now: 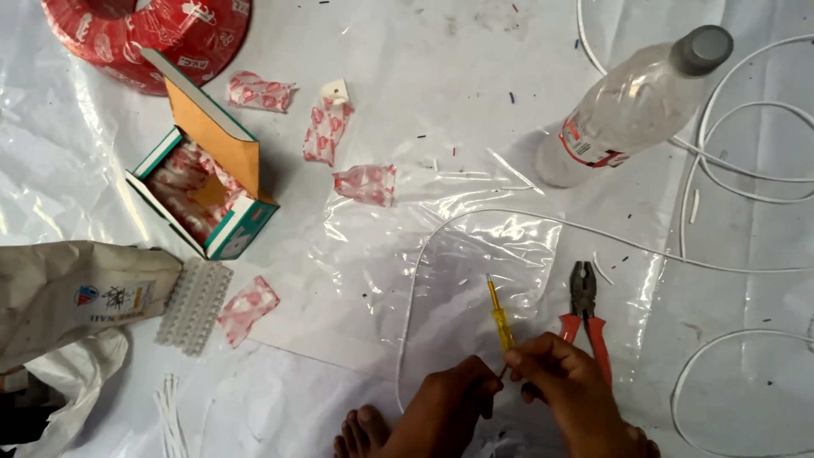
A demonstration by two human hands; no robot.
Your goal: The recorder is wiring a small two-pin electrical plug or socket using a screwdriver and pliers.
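Head view, looking down on a sheet of clear plastic film (441, 102) spread over the floor. The right hand (570, 386) was closed on the lower end of a slim yellow transparent-handled screwdriver (498, 315), whose shaft pointed away from the person. The left hand (449, 399) was curled shut just beside the tool's lower end, fingertips meeting those of the right; whatever small part it pinched was hidden by the fingers, possibly the end of the thin white cable (509, 219) that looped around the screwdriver and ran off to the right.

Taking the screwdriver as landmark: red-handled steel pliers (585, 309) lay just to its right. A clear plastic bottle with a grey cap (632, 106) lay farther up and to the right. A white plastic terminal strip (193, 305) lay well to its left, beside an open green-and-white cardboard box (208, 182) of red-printed packets. A red coil of wire (148, 34) sat at the far upper left.

Risk, as a judgement: with both sets of fingertips crowded on the tool's end, a slip of the blade could jab the left fingers, and the slick film underfoot could let loose parts slide away.
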